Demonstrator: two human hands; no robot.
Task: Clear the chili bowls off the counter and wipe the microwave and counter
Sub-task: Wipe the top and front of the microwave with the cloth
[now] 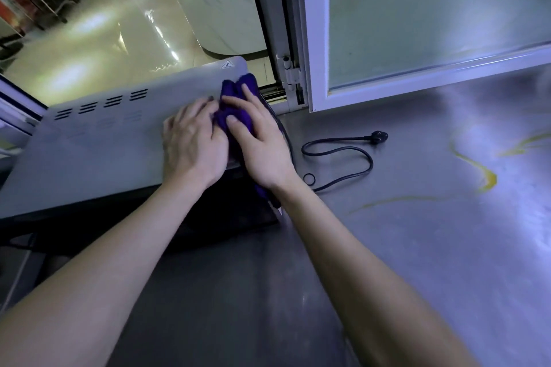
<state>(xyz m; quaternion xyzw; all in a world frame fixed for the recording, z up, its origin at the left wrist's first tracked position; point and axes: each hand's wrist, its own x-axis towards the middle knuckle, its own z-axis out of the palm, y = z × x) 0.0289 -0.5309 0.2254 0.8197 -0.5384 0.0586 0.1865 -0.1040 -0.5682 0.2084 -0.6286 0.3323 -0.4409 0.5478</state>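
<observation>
A grey microwave [98,146] stands on the steel counter [402,232] at the left, its vented top facing me. A bunched purple cloth [235,98] lies on the top's right edge. My right hand [262,146] lies over the cloth with fingers spread and presses it down. My left hand [193,143] rests on the microwave top beside it, fingertips touching the cloth's left side. No bowls are in view.
The microwave's black power cord [343,155] loops loose on the counter, unplugged, its plug [378,136] lying to the right. Yellow streaks [486,179] mark the counter at right. A white-framed glass window [432,18] stands behind the counter.
</observation>
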